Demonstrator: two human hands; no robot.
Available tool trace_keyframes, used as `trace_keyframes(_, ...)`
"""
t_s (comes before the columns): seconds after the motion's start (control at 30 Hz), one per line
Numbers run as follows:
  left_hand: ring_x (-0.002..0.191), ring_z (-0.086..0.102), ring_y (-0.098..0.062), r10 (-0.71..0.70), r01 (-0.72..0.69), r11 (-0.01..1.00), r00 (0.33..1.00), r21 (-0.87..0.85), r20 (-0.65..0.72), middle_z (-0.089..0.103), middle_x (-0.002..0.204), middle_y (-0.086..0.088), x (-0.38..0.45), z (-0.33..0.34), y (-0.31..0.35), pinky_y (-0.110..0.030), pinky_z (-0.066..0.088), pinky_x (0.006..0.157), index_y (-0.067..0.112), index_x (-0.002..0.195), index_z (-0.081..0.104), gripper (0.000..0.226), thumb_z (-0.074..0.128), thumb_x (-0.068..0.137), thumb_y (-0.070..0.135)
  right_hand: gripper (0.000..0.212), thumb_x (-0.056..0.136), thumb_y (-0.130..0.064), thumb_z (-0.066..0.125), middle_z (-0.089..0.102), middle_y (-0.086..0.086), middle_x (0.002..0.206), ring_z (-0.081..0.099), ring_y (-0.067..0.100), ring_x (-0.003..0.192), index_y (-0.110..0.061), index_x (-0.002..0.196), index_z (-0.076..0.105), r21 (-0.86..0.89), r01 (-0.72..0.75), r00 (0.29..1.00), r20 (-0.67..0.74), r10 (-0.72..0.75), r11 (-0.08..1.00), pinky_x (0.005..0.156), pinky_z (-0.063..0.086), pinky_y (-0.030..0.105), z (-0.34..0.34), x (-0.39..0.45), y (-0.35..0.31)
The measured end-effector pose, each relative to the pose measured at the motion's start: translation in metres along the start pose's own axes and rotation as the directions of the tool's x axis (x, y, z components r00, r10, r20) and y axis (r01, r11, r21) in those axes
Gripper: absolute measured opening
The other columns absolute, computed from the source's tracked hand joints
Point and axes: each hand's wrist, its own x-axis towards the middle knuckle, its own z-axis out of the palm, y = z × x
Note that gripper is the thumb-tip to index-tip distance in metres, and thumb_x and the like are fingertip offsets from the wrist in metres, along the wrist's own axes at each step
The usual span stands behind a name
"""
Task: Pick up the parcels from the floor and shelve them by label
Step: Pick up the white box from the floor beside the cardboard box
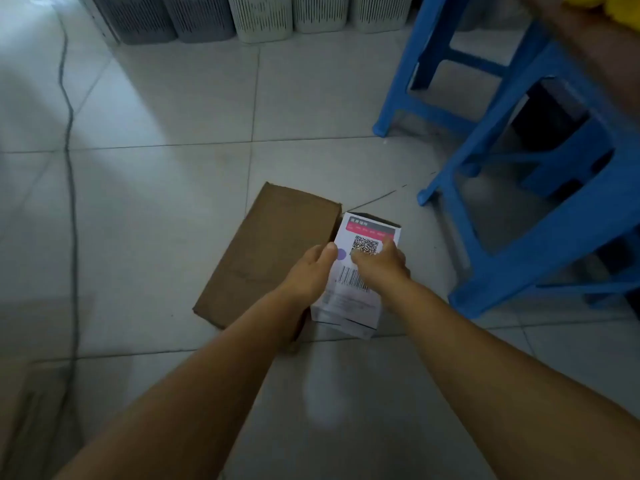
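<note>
At the grip: both bare hands met on a white parcel lying on the floor.
Left hand: lay against the parcel's left edge, fingers together, thumb tip on the printed top.
Right hand: was pressed on the top face, fingers curled over the QR code; a barcode showed between the hands.
Just left of the grip: a flat brown cardboard parcel touched the white one's side.
Right of the grip, apart: blue plastic stools stood.
Far beyond the grip: slotted grey and white bins lined the tiled floor.
Far left: a dark cable ran along the tiles.
</note>
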Motion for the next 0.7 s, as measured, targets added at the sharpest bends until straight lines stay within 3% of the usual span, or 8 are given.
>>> trace_keyframes(0.1, 0.105, 0.063, -0.022, 0.022, -0.022, 0.999, 1.000, 0.035, 0.000, 0.066, 0.122, -0.009, 0.015, 0.006, -0.012, -0.034, 0.046, 0.083, 0.012, 0.124, 0.059, 0.048, 0.033, 0.099, 0.045, 0.078, 0.089, -0.040, 0.059, 0.024, 0.014, 0.154, 0.034, 0.038, 0.133, -0.022, 0.152, 0.017, -0.075, 0.016, 1.000, 0.007, -0.016, 0.997, 0.105, 0.040, 0.053, 0.012, 0.012, 0.008)
trace_keyframes(0.27, 0.096, 0.063, -0.019, -0.009, 0.009, 1.000, 1.000, 0.025, 0.006, 0.065, 0.116, -0.003, 0.030, 0.011, -0.025, -0.031, 0.044, 0.075, 0.015, 0.127, 0.060, 0.051, 0.035, 0.097, 0.049, 0.082, 0.091, -0.039, 0.058, 0.000, 0.008, 0.161, 0.019, 0.040, 0.140, -0.025, 0.153, 0.005, -0.134, 0.008, 1.000, 0.027, -0.005, 0.991, 0.109, 0.035, 0.052, 0.029, 0.025, 0.021)
trace_keyframes(0.4, 0.079, 0.065, -0.013, -0.091, 0.091, 0.995, 0.996, -0.037, 0.003, 0.068, 0.086, 0.001, 0.033, 0.013, -0.030, -0.027, 0.046, 0.064, 0.026, 0.089, 0.066, 0.048, 0.026, 0.100, 0.049, 0.093, 0.087, -0.053, 0.057, -0.010, 0.005, 0.162, 0.005, 0.042, 0.144, -0.023, 0.152, -0.001, -0.134, 0.039, 0.999, 0.023, -0.036, 0.990, 0.111, 0.028, 0.054, 0.036, 0.026, 0.028)
trace_keyframes(0.43, 0.080, 0.066, -0.014, -0.129, 0.129, 0.989, 0.992, -0.078, 0.015, 0.070, 0.086, -0.001, 0.032, 0.013, -0.030, -0.027, 0.047, 0.065, 0.024, 0.088, 0.067, 0.052, 0.025, 0.100, 0.052, 0.096, 0.085, -0.057, 0.058, -0.010, 0.005, 0.162, 0.003, 0.042, 0.144, -0.023, 0.152, -0.002, -0.139, 0.047, 0.999, 0.023, -0.044, 0.989, 0.111, 0.026, 0.055, 0.035, 0.027, 0.030)
trace_keyframes(0.57, 0.088, 0.066, -0.021, -0.157, 0.160, 0.972, 0.987, -0.171, 0.032, 0.071, 0.105, -0.013, 0.029, 0.024, -0.021, -0.031, 0.049, 0.071, 0.012, 0.116, 0.067, 0.067, 0.020, 0.101, 0.057, 0.114, 0.071, -0.071, 0.062, -0.010, 0.006, 0.162, 0.003, 0.045, 0.144, -0.024, 0.153, -0.002, -0.181, 0.019, 1.000, -0.006, -0.021, 0.983, 0.112, 0.024, 0.058, 0.026, 0.037, 0.040)
trace_keyframes(0.7, 0.102, 0.058, -0.022, -0.084, 0.087, 0.982, 0.996, -0.166, 0.023, 0.062, 0.111, -0.010, 0.025, 0.039, -0.012, -0.035, 0.043, 0.086, 0.009, 0.125, 0.064, 0.071, 0.015, 0.102, 0.055, 0.124, 0.062, -0.076, 0.064, -0.009, 0.005, 0.160, 0.007, 0.046, 0.142, -0.026, 0.151, -0.005, -0.159, -0.024, 0.999, -0.036, 0.019, 0.987, 0.109, 0.026, 0.060, 0.016, 0.045, 0.053)
